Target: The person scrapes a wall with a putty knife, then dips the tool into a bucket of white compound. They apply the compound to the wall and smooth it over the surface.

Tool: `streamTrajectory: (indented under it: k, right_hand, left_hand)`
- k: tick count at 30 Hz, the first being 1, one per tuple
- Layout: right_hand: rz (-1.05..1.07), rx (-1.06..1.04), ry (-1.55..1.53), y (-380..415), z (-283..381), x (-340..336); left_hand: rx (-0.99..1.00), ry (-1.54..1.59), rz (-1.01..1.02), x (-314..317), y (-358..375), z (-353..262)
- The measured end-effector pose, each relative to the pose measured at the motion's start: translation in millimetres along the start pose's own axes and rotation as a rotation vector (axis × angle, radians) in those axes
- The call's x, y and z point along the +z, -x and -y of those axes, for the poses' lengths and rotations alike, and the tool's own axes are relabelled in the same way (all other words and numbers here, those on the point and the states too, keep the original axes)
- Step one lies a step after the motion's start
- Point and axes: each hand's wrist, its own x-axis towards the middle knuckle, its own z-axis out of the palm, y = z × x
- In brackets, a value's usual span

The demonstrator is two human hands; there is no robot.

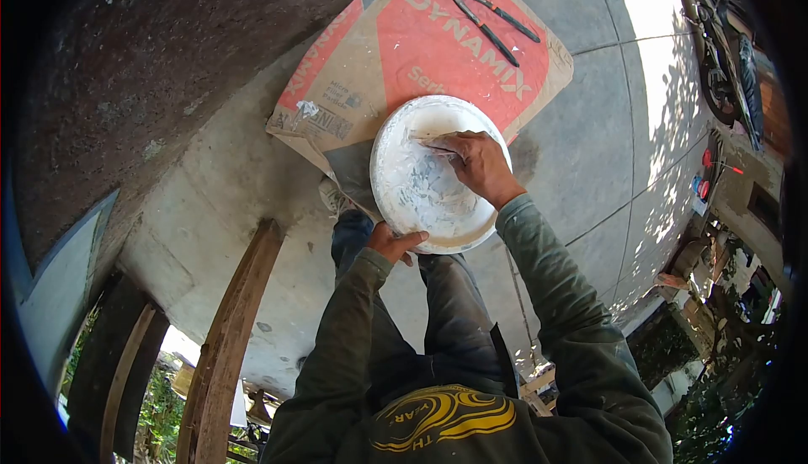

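Note:
A round white basin, smeared inside with white paste, is in front of my legs, over the edge of a flattened paper sack. My left hand grips its near-left rim, thumb on top and fingers underneath. Inside the basin, my right hand is closed, with its fingertips near the far inner wall. A thin, flat edge shows at those fingers, but what it belongs to is hidden. White residue coats the basin's bottom in patches.
A red and brown paper sack lies on the concrete floor. Pincers with black and orange handles rest on the sack. A wooden post stands at left, near a rough dark wall. A motorcycle wheel is at right.

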Motion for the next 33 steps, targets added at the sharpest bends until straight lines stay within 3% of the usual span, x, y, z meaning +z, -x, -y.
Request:
streamTrajectory:
  k: [5,9,11,12,14,16,17,21,25,29,30,32,33]
  right_hand:
    - [0.061,-0.103,-0.002,21.6,13.8,-3.2]
    - [0.163,-0.024,-0.184,31.4,10.6,-19.7]
    - [0.129,0.245,-0.644,38.4,-2.0,-22.4]
    - [0.120,0.216,-0.639,43.4,-5.2,-24.4]
    - [0.029,0.417,-1.036,49.0,-11.6,-30.0]
    - [-0.050,0.488,-1.175,58.7,-8.4,-29.4]
    - [-0.096,0.494,-1.275,64.6,-5.8,-26.9]
    - [-0.184,0.526,-1.615,84.0,30.6,-36.7]
    - [-0.235,0.508,-1.746,97.7,77.9,-63.3]
    - [-0.292,0.407,-1.825,99.1,118.4,-92.7]
    - [-0.299,0.475,-1.822,98.9,128.4,-106.0]
    - [-0.256,0.454,-1.531,82.6,117.1,-107.5]
    - [-0.277,0.399,-1.533,72.5,121.6,-118.8]
  left_hand:
    - [-0.014,-0.039,0.000,-5.5,-4.4,0.4]
    - [0.025,-0.084,-0.003,-23.2,-18.2,-1.7]
    - [-0.029,-0.174,0.019,-39.1,-32.7,-8.9]
    - [-0.002,-0.180,0.007,-47.8,-39.6,-9.7]
    - [-0.084,-0.176,-0.073,-67.8,-59.5,-12.4]
    - [-0.108,0.010,-0.109,-80.5,-70.2,-7.1]
    - [-0.155,0.127,-0.219,-80.9,-70.6,-8.5]
    - [0.103,0.195,-0.437,-78.7,-35.2,0.5]
    - [0.288,0.086,-0.605,-73.0,30.4,-2.3]
    - [0.440,0.207,-0.780,-87.6,126.6,-63.2]
    - [0.524,0.182,-0.852,-105.4,144.9,-84.7]
    - [0.706,0.122,-0.967,-144.6,187.4,-142.5]
    - [0.806,0.087,-1.012,-165.1,213.7,-174.9]
